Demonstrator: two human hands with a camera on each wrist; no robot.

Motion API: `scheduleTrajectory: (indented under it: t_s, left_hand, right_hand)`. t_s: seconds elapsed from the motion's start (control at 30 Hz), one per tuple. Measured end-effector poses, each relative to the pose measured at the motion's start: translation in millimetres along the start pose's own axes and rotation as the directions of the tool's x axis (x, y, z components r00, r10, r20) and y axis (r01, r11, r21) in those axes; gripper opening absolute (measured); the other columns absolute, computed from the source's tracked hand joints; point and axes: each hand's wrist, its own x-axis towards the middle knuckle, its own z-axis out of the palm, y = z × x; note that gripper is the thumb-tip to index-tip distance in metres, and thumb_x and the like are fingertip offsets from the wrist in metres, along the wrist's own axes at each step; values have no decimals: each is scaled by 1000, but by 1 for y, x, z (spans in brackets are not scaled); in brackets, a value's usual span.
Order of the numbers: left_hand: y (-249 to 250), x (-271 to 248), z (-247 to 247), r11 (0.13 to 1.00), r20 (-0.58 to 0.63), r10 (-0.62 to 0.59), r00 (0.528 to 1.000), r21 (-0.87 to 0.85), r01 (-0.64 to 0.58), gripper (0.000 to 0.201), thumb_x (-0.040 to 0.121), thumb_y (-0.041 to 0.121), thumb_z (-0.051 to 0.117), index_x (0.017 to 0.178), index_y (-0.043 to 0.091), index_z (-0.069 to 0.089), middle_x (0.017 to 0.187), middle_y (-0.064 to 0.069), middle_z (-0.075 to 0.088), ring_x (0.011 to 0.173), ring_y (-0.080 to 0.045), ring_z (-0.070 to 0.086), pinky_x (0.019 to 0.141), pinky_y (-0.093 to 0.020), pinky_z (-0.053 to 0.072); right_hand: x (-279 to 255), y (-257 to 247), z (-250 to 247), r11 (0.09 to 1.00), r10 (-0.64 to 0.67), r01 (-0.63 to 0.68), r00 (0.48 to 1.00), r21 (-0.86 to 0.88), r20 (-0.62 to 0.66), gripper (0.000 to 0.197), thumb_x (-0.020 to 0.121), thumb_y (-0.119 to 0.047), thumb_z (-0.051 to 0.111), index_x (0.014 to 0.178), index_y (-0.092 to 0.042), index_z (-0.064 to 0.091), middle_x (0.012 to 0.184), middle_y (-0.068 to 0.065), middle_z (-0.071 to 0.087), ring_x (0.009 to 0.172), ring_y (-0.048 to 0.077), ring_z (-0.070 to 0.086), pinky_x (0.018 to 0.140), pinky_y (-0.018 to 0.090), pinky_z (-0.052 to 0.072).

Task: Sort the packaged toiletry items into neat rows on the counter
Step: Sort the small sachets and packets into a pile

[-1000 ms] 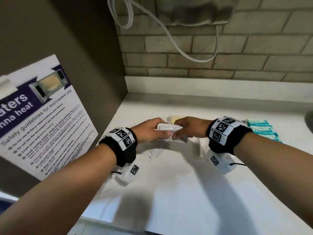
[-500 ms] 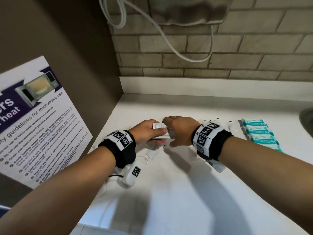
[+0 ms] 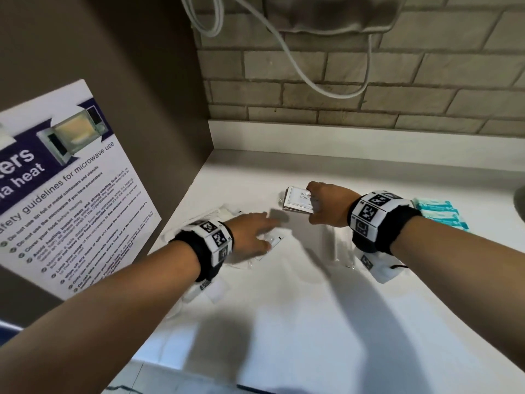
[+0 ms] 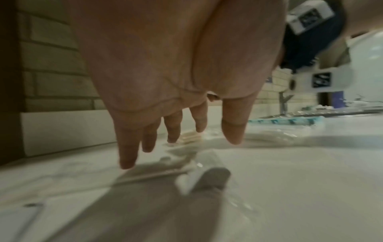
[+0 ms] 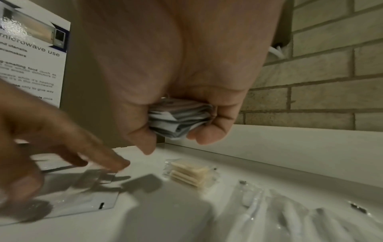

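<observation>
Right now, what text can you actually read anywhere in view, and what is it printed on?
Poster, heading: "afety guidelines for microwave use" (first letter cut off).
Poster, banner: "ers" and "a heat", cut off at the frame edge.
Poster, bullet lines: too small to read reliably.
Stack of white sachets held in the right hand: "SH..." over "COND...", the rest hidden by fingers.
Teal packets: print blurred.

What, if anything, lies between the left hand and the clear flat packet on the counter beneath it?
Nothing visible. The left hand reaches with straight fingers to the clear flat packet, its fingertips at the packet's far edge; only bare counter surrounds it.
</observation>
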Motion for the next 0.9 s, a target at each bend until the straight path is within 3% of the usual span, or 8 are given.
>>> scheduleTrajectory:
  t_s: [0.07,0.1,0.2,0.3,0.53,0.67,0.8,0.9]
  left_hand:
    - [6,2,12,980,72,-37,997,200,22,59,95,34,48,151,35,27,162,-2,16,148,-31,17,118,-39,16]
    - [8,2,17,968,113,-74,991,245,44,57,100,33,42,153,36,21,164,0,5,149,-35,6,119,-42,8]
    - [5,2,19,956,167,-103,980,289,51,53,104,24,32,153,40,18,164,3,-7,149,-37,-8,120,-43,2]
    - [-7,-1,11,953,167,-130,977,294,76,57,103,11,29,153,37,20,164,1,-7,149,-36,-5,120,-43,5]
    - [-32,-11,-10,916,117,-219,969,367,163,60,103,7,26,155,32,8,164,-6,-5,149,-37,0,119,-38,3]
    - [-51,-14,-15,920,50,-239,970,330,210,58,103,6,29,155,29,16,164,-7,0,150,-37,2,119,-36,3]
    - [-51,-16,-19,929,104,-197,975,337,152,53,103,8,33,153,25,26,164,0,0,151,-28,-3,119,-31,-2]
    - [-47,-10,-19,959,-63,-124,990,250,136,54,97,13,48,147,30,39,163,-8,11,151,-29,7,122,-43,9]
  right_hand:
    - [0,-1,1,1000,9,-9,1000,6,17,44,78,-25,69,113,-9,47,98,7,57,81,26,52,68,29,43]
    - [0,-2,2,1000,11,-11,1000,12,28,44,79,-24,69,114,-9,48,96,6,56,82,26,53,69,30,44]
    - [-1,-6,6,1000,1,-2,998,11,57,45,79,-24,69,115,-9,48,96,4,56,84,26,54,71,30,46]
    - [0,-12,13,999,-27,24,996,38,88,49,77,-23,69,120,-12,48,105,7,63,90,28,58,80,34,51]
    - [2,-31,29,996,-81,77,989,34,124,46,78,-23,70,117,-9,49,107,9,62,85,25,53,73,29,43]
    - [3,-34,33,996,-92,88,987,33,133,45,77,-23,70,114,-9,50,105,10,62,86,25,54,77,31,48]
    - [2,-36,34,997,-73,75,985,-3,154,41,78,-24,69,111,-9,49,97,6,57,85,24,53,75,32,47]
    - [-1,-36,35,997,-69,72,985,-16,159,39,79,-23,68,110,-8,49,92,3,54,82,23,51,69,27,40]
